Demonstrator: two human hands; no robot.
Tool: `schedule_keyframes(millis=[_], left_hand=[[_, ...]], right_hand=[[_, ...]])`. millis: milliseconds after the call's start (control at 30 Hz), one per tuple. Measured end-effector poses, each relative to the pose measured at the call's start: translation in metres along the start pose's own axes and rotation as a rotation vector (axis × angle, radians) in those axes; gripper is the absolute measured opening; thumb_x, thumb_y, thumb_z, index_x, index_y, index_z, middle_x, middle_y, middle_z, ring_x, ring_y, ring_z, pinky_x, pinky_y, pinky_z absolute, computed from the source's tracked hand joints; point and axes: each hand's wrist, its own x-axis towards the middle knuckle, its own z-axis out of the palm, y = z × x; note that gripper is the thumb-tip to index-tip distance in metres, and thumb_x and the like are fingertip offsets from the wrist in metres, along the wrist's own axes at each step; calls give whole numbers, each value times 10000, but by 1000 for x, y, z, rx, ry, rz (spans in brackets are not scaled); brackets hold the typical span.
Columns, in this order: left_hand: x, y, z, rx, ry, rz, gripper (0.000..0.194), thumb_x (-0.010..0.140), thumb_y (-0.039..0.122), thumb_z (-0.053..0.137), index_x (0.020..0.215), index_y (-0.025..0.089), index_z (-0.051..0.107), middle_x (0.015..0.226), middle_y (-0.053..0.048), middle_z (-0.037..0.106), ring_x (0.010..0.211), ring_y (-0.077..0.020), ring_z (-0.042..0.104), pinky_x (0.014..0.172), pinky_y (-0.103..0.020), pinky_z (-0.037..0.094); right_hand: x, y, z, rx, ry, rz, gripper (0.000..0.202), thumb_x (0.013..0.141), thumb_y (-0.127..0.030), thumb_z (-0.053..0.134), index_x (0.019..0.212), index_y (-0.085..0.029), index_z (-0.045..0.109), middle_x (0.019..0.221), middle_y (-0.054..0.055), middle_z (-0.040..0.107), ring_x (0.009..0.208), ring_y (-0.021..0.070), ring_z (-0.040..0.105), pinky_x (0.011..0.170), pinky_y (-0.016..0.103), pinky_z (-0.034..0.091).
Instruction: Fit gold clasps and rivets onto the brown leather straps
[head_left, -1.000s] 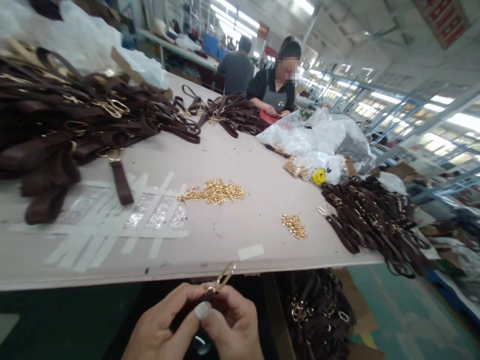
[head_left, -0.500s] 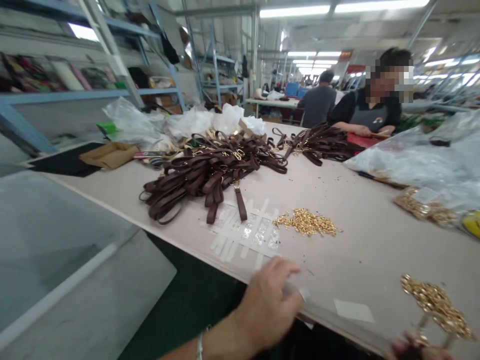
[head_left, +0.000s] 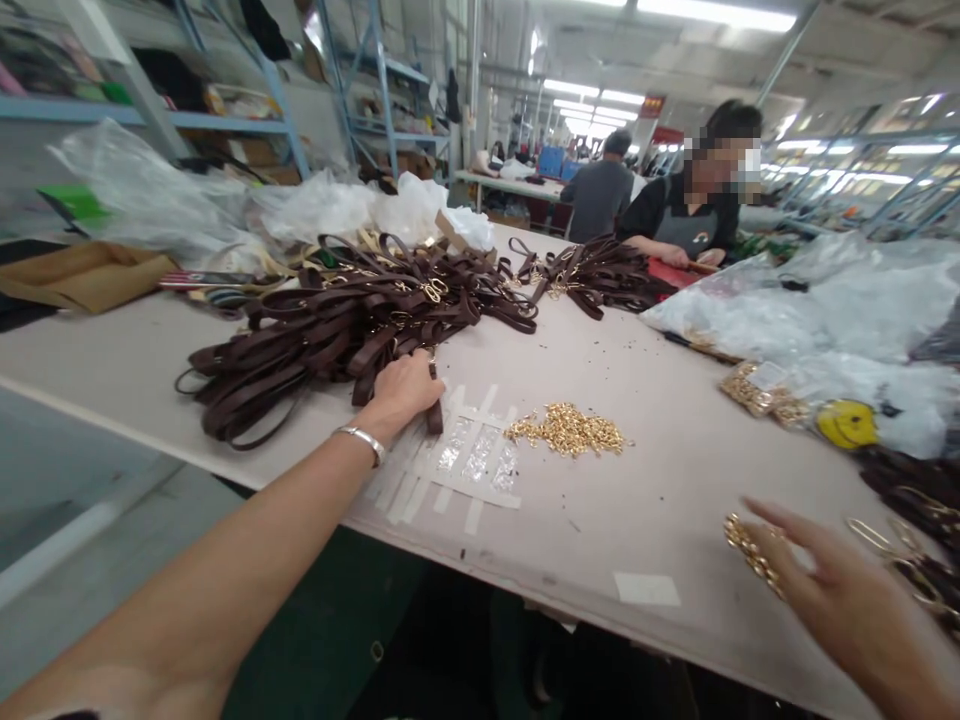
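Rests with the left hand over a single strap, set in from the near edge of the table, beside the strap pile. Appears dark brown, flat and narrow below the hand, with gold metal showing at the top; cannot tell whether gripped or just touched. Hovers or rests, with the right hand, at a small gold pile nearer that edge; cannot tell if pinching any. Glints between the 2 hands with a larger gold pile.

Tube lights shine above blue metal shelves and a distant table.
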Motion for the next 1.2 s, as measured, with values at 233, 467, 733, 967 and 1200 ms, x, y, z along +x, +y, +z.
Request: schedule_keyframes(millis=[233, 467, 733, 967, 1200], left_hand=[[-6, -8, -4, -6, -30, 38, 361, 759, 178, 572, 1093, 79, 664, 1039, -235, 729, 998, -384, 679, 821, -410, 501], [-59, -20, -11, -215, -16, 158, 265, 775, 120, 525, 925, 194, 730, 1024, -97, 722, 1001, -277, 653, 857, -331, 459], [-132, -12, -13, -742, -305, 155, 295, 821, 185, 482, 1043, 182, 676, 865, -17, 735, 686, -147, 634, 580, -226, 439], [-194, 19, 10, -1470, -541, -141, 186, 807, 203, 592, 984, 157, 629, 932, -49, 740, 817, -128, 642, 685, -207, 434], [-207, 24, 21, -1572, -547, -242, 197, 805, 176, 594, 1001, 163, 609, 964, -52, 731, 787, -139, 675, 688, -241, 471]], right_hand=[[9, -116, 109, -43, -283, -349, 344, 988, -326, 479, 1272, -189, 618, 1308, 115, 633, 1225, 294, 542, 1033, 498, 460], [24, -118, 138, -105, -140, -476, 313, 970, -151, 437, 1185, -108, 660, 1214, 134, 685, 1134, 298, 577, 1028, 473, 433], [5, -112, 120, 153, -87, -330, 194, 975, -288, 507, 986, -200, 680, 952, 63, 713, 904, 232, 641, 825, 370, 522], [-11, -125, 109, 139, -117, -424, 208, 972, -189, 485, 1003, -175, 690, 1015, 79, 714, 941, 237, 609, 884, 398, 513], [-20, -118, 105, 199, -57, -338, 218, 949, -210, 519, 1039, -188, 717, 1035, 84, 721, 953, 231, 636, 893, 388, 522]])
